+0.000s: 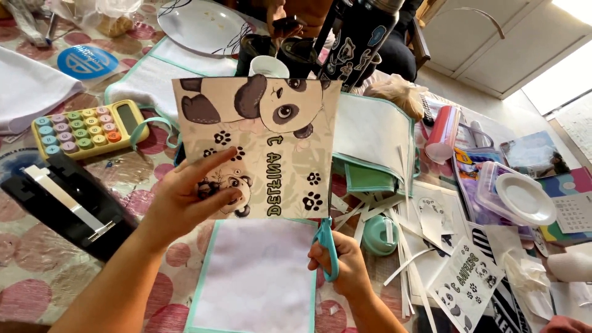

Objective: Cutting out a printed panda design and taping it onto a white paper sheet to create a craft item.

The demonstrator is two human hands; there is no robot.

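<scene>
The left hand (188, 197) holds up a printed panda sheet (262, 145) by its lower left part, thumb on the front. The right hand (345, 268), just below the sheet's lower right corner, grips teal-handled scissors (327, 243) whose blades point up at the sheet's bottom edge. Directly under the sheet lies a white, mint-edged cloth piece (256, 277) on the patterned surface (37, 277). Left of the sheet sit a pastel calculator (86, 129) and, nearer, a black hole punch (68, 200). Right of the sheet lie white paper strips (401, 253) and a clear box with a white lid (518, 197).
</scene>
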